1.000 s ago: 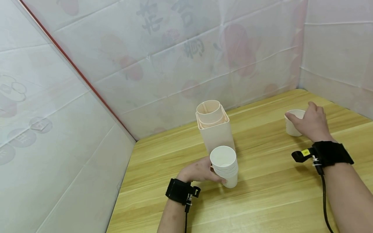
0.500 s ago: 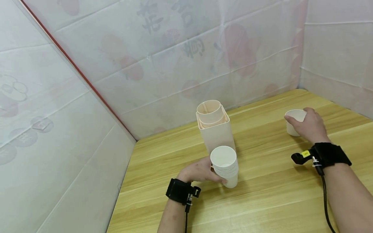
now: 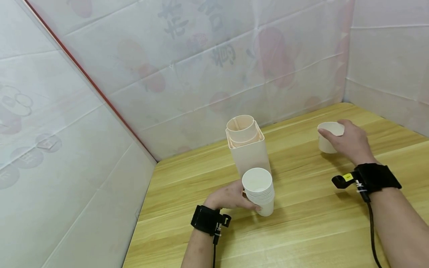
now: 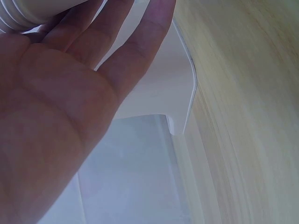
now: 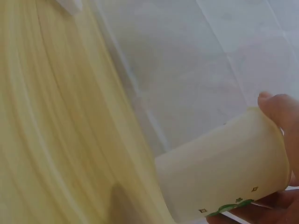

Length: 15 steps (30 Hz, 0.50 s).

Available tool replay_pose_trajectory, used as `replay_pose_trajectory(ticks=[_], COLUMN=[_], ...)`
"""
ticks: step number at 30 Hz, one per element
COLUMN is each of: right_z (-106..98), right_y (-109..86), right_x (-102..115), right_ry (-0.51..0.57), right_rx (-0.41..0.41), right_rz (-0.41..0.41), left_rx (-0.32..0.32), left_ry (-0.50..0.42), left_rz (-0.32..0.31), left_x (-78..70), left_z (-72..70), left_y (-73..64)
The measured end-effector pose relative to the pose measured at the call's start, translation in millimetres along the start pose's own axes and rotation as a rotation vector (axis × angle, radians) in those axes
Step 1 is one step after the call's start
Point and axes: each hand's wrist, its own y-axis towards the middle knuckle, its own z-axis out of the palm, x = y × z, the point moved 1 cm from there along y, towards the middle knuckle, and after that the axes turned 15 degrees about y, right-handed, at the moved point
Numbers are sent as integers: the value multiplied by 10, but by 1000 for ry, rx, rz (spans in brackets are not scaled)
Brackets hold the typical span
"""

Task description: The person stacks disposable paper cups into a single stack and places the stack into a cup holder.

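Note:
A stack of white paper cups [image 3: 263, 199] stands upright in my left hand [image 3: 228, 196], whose thumb curls round the lower front. Just behind it is a square cream holder [image 3: 250, 158] with a round tube [image 3: 242, 134] in its top. In the left wrist view my fingers [image 4: 135, 58] lie between the stack's ribbed rims [image 4: 16, 16] and the holder's wall [image 4: 159, 84]. Off to the right, my right hand [image 3: 353, 143] grips a single paper cup [image 3: 326, 144] near its rim, mouth up. Green print shows on this cup [image 5: 224, 163] in the right wrist view.
The wooden table [image 3: 298, 223] reaches back to a white printed sheet [image 3: 201, 82] hung as a wall. More sheeting closes off the left side [image 3: 67, 167] and the right side [image 3: 388, 63]. Black cables [image 3: 372, 227] run from both wrist straps.
My right hand has closed in on the single cup and shifted it a little left and away from me. My left hand, the stack and the holder have stayed put.

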Motion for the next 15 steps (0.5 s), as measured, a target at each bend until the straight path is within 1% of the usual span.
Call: replay_pose_trajectory(ticks=[7,11,15], right_z=[52,43,44], right_y=[-3,-45,-120], right_x=[230,439,682], right_ry=[29,60,83], right_rx=[21,32,19], right_rz=[-63,-113,-164], left_rx=[4,1,-1], left_ry=[-2,0,2], left_rz=[6,9,10], left_x=[0,-1,-2], left_z=[-1,-2,-4], left_y=[4,8,13])
